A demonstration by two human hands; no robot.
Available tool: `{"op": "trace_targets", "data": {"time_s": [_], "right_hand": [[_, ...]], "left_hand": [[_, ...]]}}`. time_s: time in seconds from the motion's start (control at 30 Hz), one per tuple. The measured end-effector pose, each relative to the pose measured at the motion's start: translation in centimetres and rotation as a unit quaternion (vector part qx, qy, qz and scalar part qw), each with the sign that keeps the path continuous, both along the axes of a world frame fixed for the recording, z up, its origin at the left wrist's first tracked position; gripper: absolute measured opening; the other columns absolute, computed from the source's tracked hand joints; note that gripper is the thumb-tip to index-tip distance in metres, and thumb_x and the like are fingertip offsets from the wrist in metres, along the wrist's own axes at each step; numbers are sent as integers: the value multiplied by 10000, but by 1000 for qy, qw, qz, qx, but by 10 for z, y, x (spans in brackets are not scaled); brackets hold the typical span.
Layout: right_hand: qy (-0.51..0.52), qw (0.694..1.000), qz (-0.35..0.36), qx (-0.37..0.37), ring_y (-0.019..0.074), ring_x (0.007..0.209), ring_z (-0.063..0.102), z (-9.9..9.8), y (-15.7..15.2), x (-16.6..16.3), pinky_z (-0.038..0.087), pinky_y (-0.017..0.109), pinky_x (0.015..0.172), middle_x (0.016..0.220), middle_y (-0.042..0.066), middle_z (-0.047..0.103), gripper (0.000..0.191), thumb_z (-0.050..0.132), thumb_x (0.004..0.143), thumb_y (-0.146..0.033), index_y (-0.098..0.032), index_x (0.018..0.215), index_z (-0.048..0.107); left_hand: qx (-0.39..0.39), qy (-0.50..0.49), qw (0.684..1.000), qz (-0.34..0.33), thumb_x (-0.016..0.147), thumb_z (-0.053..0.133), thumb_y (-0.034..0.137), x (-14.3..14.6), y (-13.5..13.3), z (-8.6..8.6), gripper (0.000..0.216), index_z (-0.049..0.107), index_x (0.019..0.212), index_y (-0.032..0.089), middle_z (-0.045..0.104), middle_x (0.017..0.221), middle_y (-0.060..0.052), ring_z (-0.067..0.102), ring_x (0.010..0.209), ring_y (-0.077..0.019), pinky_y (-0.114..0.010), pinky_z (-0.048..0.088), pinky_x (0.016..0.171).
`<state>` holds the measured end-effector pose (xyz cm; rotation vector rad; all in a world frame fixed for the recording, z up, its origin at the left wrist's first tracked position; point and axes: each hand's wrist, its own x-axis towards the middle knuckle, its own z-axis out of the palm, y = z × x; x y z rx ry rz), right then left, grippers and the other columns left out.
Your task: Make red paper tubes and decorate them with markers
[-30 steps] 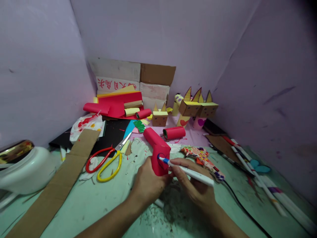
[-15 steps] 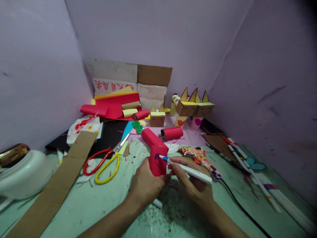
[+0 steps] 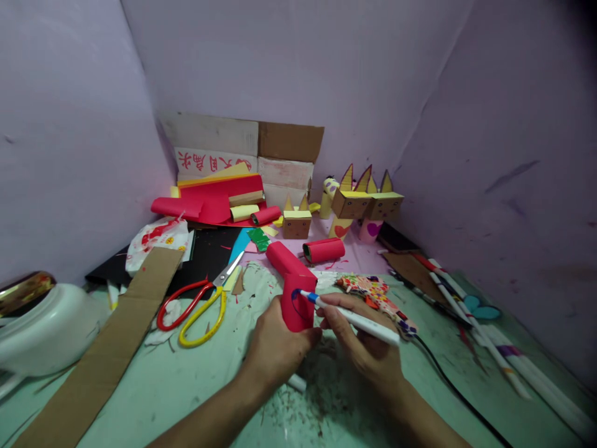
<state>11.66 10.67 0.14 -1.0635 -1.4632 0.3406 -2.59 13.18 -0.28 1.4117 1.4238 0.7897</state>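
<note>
Right of the scissors (image 3: 218, 286), my left hand (image 3: 275, 339) wraps the red roll (image 3: 298, 314), roughly upright; my right hand (image 3: 366, 342) pinches the marker (image 3: 366, 325), tip scissors-ward on the roll.

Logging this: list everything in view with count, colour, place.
paper form: 1 or 2 (unclear), red, centre
marker: 1, white and blue, centre
scissors: 1, red and yellow, left
cardboard strip: 1, brown, left
pot: 1, white, far left
bag: 1, white and red, back left
paper sheets: several, red, orange, black, left
cardboard panel: 1, white and brown, back wall
short rolls: 3, red and yellow, back centre
box heads: 3, brown and yellow, back
standing tubes: 3+, yellow and pink, back right
scraps: several, mixed, middle
patterned tool: 1, multicoloured, right
rods: several, mostly white, far right
table: 1, green, below
left hand: 1, bare, around paper form
right hand: 1, bare, around marker
</note>
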Motion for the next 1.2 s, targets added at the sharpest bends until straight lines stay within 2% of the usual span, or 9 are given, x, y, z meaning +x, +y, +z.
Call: {"op": "trace_targets", "data": {"time_s": [0.4, 0.57, 0.83, 1.0, 1.2], "right_hand": [[16, 1000, 6, -13, 158, 553, 699, -1, -2, 0, 569, 232, 521, 690, 37, 761, 103, 645, 842, -197, -183, 849, 747], [30, 999, -3, -28, 149, 532, 691, -3, -1, 0, 557, 224, 496, 709, 39, 765, 113, 642, 853, -212, -180, 892, 743], [17, 1000, -11, -15, 148, 517, 688, -2, 0, -1, 549, 220, 487, 677, 33, 759, 116, 644, 848, -211, -179, 888, 748], [4, 1000, -5, -3, 149, 527, 689, -2, 0, -1, 553, 224, 508, 673, 28, 757, 106, 646, 846, -202, -184, 871, 748], [2, 999, 26, -26, 153, 586, 705, -5, -2, 1, 555, 220, 543, 718, 33, 763, 114, 631, 870, -208, -185, 880, 742]], "left_hand": [[-10, -6, 1000, -1, 655, 767, 340, 1, 1, 0, 378, 608, 971, 207, 739, 938, -65, 683, 868, -269, -329, 516, 734], [-4, 3, 1000, 5, 649, 764, 319, 1, 2, -2, 380, 605, 974, 205, 736, 916, -59, 682, 845, -261, -322, 513, 718], [4, -7, 1000, 3, 658, 764, 325, 1, 1, -2, 376, 611, 979, 202, 742, 941, -70, 686, 860, -262, -319, 520, 735], [-1, -4, 1000, 5, 665, 776, 402, 2, 0, -1, 393, 616, 962, 200, 748, 915, -78, 693, 847, -269, -320, 525, 716], [-2, -6, 1000, 4, 657, 772, 354, 1, 0, 0, 370, 616, 959, 208, 745, 925, -64, 684, 849, -261, -313, 515, 722]]}}
